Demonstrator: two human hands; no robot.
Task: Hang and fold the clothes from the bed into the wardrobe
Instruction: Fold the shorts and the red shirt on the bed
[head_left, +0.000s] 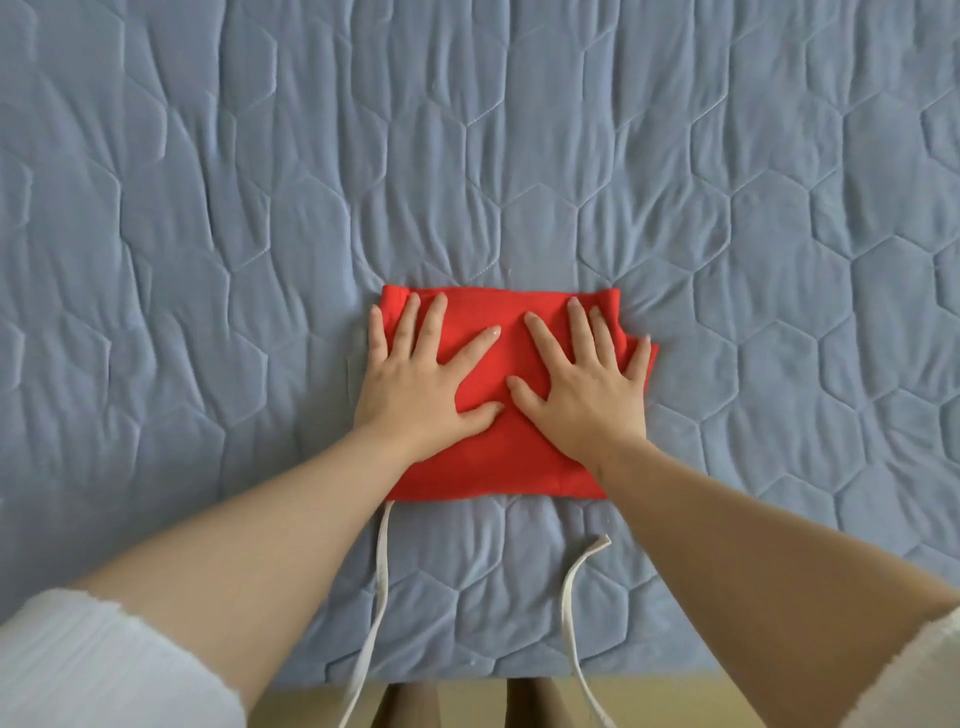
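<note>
A red garment (498, 457), folded into a compact rectangle, lies on the blue quilted bed (467, 156) near its front edge. My left hand (421, 379) presses flat on the left half of the fold, fingers spread and straight. Beside it, my right hand (587, 384) lies flat on the right half, fingers also spread. Two white drawstrings (382, 582) trail from the garment's near edge over the bed edge toward me.
The bed's quilted cover fills almost the whole view, with no other clothes visible on it. Its front edge runs along the bottom, with a strip of yellowish floor (467, 701) and my feet below it. The wardrobe is out of view.
</note>
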